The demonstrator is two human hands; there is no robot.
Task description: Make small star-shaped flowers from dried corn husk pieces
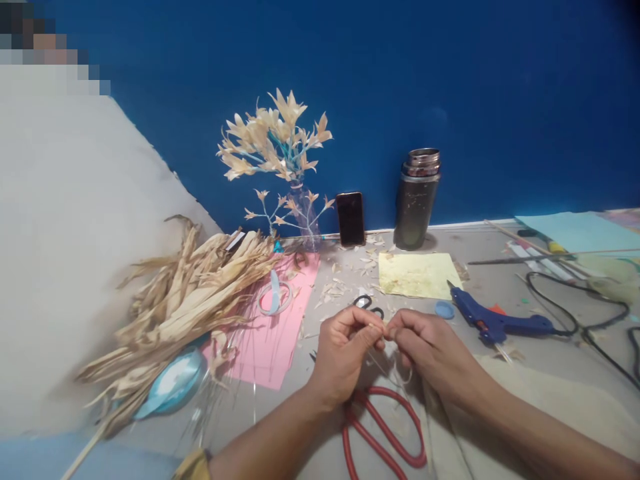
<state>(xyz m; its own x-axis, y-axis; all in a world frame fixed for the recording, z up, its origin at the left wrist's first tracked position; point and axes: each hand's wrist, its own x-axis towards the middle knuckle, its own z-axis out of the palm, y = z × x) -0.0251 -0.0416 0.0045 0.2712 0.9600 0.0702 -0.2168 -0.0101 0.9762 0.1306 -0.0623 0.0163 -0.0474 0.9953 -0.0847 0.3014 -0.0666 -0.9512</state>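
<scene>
My left hand [345, 350] and my right hand [425, 347] meet fingertip to fingertip above the grey table [530, 293], both closed in a pinch. Between them they grip a small pale strip of dried husk [384, 327] and what looks like a thin stick running down from the pinch. Red-handled scissors [385, 433] lie flat on the table right under my hands. A smaller pair of black-handled scissors [369, 305] lies just beyond my fingers.
A pile of dried corn husks [185, 300] lies left, over pink paper [273, 327] with a tape roll [275, 298] and a blue ribbon spool [173, 385]. A husk-flower vase [283, 153], phone [350, 219] and steel flask [417, 199] stand at the blue wall. A blue glue gun [495, 323] lies right.
</scene>
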